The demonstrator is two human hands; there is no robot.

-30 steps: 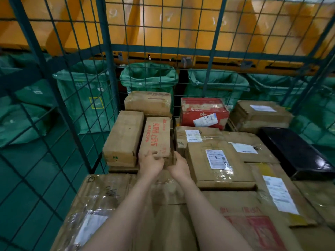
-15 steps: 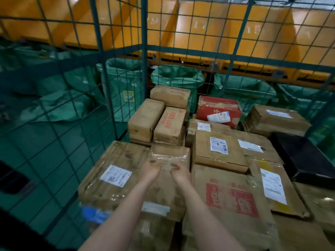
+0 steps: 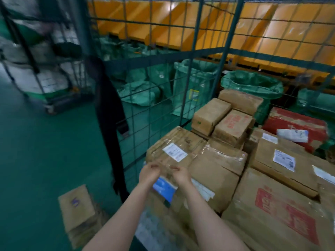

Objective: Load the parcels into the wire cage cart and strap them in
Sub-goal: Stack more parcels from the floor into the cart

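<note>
The wire cage cart [image 3: 184,98] is filled with a layer of cardboard parcels. At its front left corner lies a tape-wrapped parcel [image 3: 181,144] with a white label. My left hand [image 3: 149,174] and my right hand [image 3: 179,174] hover side by side over that parcel's near edge, fingers loosely curled, holding nothing. Two small brown boxes [image 3: 223,122] and a red box [image 3: 297,127] lie further back. A black strap [image 3: 108,113] hangs down the cart's left front post, its buckle end [image 3: 123,128] loose.
A flat cardboard box [image 3: 77,207] lies on the green floor left of the cart. Another loaded cage cart [image 3: 41,73] stands at the back left. Green sacks [image 3: 252,84] and orange chutes [image 3: 272,29] sit behind the cage's back wall.
My hands have drawn back from the small boxes at the rear to the front corner parcel. My view has swung left, so the hanging strap and the floor now show.
</note>
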